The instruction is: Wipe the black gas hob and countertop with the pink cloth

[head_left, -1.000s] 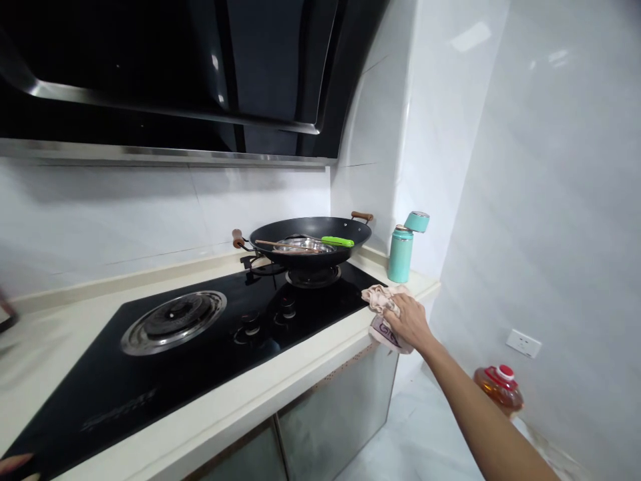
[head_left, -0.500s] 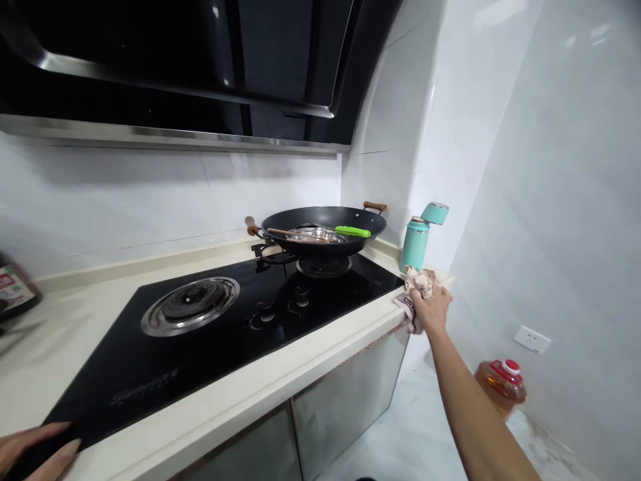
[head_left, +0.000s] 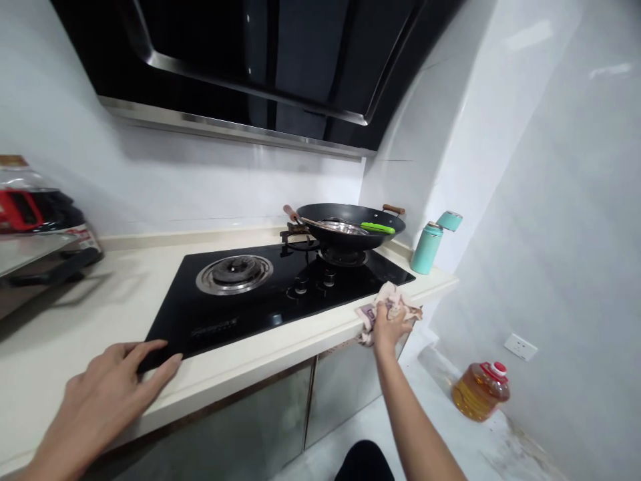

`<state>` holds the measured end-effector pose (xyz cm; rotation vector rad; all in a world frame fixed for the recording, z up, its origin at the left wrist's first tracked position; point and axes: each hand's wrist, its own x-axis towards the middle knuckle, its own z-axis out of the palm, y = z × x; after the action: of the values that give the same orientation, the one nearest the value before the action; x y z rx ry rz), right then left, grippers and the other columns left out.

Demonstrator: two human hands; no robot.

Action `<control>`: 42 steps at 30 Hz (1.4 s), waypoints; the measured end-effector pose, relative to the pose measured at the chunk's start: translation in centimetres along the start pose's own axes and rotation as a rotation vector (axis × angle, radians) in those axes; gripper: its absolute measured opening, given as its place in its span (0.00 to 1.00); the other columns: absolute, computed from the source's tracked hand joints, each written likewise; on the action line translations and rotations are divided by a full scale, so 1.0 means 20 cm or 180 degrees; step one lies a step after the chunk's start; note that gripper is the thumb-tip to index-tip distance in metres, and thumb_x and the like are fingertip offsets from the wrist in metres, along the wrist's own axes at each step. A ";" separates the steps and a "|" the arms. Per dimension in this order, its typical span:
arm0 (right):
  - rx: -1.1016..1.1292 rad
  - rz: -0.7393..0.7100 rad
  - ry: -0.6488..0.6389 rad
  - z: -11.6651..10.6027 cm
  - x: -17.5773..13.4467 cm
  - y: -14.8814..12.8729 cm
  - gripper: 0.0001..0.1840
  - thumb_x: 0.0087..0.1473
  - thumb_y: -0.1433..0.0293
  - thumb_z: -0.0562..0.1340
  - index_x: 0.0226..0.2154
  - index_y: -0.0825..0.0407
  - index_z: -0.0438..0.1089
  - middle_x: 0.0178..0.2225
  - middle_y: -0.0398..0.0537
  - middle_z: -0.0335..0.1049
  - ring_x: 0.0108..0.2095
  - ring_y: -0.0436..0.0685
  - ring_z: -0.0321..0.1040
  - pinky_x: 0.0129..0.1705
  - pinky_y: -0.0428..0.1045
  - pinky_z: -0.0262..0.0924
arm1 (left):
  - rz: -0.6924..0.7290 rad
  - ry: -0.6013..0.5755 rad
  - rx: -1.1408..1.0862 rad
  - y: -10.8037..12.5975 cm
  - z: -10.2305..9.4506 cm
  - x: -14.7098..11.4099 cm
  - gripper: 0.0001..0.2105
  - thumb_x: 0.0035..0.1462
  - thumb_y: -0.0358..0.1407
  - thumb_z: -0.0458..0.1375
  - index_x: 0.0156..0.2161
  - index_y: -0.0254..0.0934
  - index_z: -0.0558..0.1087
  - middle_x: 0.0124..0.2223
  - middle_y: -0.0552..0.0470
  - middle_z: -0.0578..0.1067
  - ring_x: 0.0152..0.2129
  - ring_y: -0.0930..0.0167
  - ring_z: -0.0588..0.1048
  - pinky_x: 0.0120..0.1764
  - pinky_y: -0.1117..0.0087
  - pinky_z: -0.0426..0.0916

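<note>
Right hand grips a rag at the cooktop front-right edge; left hand rests flat, open; a wide swipe risks toppling the thermos right of it

**Room along the counter**

I see bare counter ahead of my left hand. Past my right hand, the wok and teal flask crowd the corner; the hood overhangs.
</note>
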<state>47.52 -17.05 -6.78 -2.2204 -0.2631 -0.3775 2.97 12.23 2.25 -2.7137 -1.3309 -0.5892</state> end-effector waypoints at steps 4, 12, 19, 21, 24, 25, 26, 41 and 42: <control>0.1098 0.0722 0.0312 0.14 -0.54 -0.35 0.47 0.62 0.44 0.51 0.72 0.56 0.47 0.65 0.70 0.47 0.67 0.75 0.50 0.65 0.64 0.51 | -0.0021 -0.0074 -0.0138 0.06 -0.07 -0.03 0.30 0.63 0.58 0.42 0.57 0.44 0.73 0.53 0.43 0.73 0.52 0.56 0.72 0.53 0.52 0.65; 0.2504 0.0219 -0.0529 0.06 -1.15 -0.58 0.31 0.52 0.51 0.62 0.55 0.47 0.69 0.56 0.56 0.65 0.59 0.66 0.65 0.60 0.58 0.61 | 0.0104 0.0215 -0.0368 0.10 -0.10 -0.08 0.28 0.62 0.52 0.46 0.56 0.38 0.76 0.51 0.39 0.75 0.51 0.54 0.74 0.53 0.54 0.66; 0.3500 0.0296 -0.1473 -0.22 -0.92 -0.60 0.38 0.52 0.52 0.67 0.62 0.45 0.60 0.55 0.49 0.73 0.53 0.62 0.72 0.53 0.54 0.67 | 0.0100 0.0448 -0.0435 0.08 -0.05 -0.09 0.25 0.62 0.50 0.48 0.53 0.40 0.78 0.50 0.41 0.76 0.49 0.55 0.74 0.52 0.54 0.66; 0.3487 0.0163 -0.1630 -0.28 -0.78 -0.69 0.37 0.54 0.52 0.65 0.62 0.45 0.59 0.52 0.48 0.75 0.51 0.61 0.73 0.52 0.54 0.67 | 0.0111 0.0475 -0.0396 0.09 -0.06 -0.10 0.25 0.62 0.49 0.48 0.53 0.39 0.78 0.50 0.40 0.75 0.49 0.55 0.74 0.52 0.53 0.66; 0.2942 -0.0272 -0.1829 -0.28 -0.55 -0.82 0.29 0.58 0.53 0.57 0.57 0.50 0.65 0.47 0.51 0.77 0.48 0.62 0.74 0.50 0.54 0.68 | 0.0119 0.0419 -0.0378 0.10 -0.08 -0.11 0.24 0.63 0.48 0.48 0.54 0.38 0.77 0.51 0.40 0.75 0.50 0.56 0.73 0.53 0.53 0.65; 0.2513 -0.0458 -0.1842 -0.26 -0.48 -0.84 0.26 0.59 0.54 0.55 0.54 0.51 0.68 0.46 0.52 0.77 0.47 0.62 0.74 0.50 0.54 0.68 | 0.0120 0.0402 -0.0390 0.10 -0.08 -0.11 0.24 0.63 0.47 0.48 0.54 0.38 0.77 0.51 0.40 0.75 0.50 0.56 0.73 0.53 0.53 0.65; 0.2123 -0.0595 -0.1787 -0.24 -0.40 -0.85 0.24 0.58 0.56 0.56 0.51 0.51 0.70 0.46 0.53 0.76 0.48 0.62 0.74 0.51 0.55 0.67 | 0.0121 0.0393 -0.0410 0.11 -0.09 -0.12 0.24 0.64 0.47 0.48 0.54 0.38 0.77 0.51 0.40 0.75 0.50 0.56 0.73 0.53 0.53 0.65; -0.0804 -0.3105 -0.1788 -0.18 -0.43 -0.93 0.20 0.65 0.55 0.57 0.57 0.36 0.72 0.67 0.48 0.60 0.64 0.69 0.52 0.60 0.67 0.49 | 0.0110 0.0329 -0.0381 0.10 -0.11 -0.12 0.25 0.63 0.49 0.48 0.54 0.39 0.77 0.51 0.41 0.76 0.51 0.55 0.74 0.53 0.54 0.67; -0.0849 -0.3147 -0.1808 -0.18 -0.44 -0.91 0.20 0.66 0.55 0.56 0.58 0.36 0.72 0.66 0.48 0.61 0.63 0.68 0.53 0.60 0.65 0.50 | 0.0100 0.0299 -0.0399 0.10 -0.11 -0.11 0.25 0.62 0.50 0.48 0.54 0.39 0.77 0.52 0.41 0.76 0.51 0.56 0.74 0.53 0.54 0.67</control>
<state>32.98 -9.08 5.24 -2.2621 -1.7195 -0.2846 2.61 8.80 3.63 -2.7592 -1.2681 -0.8125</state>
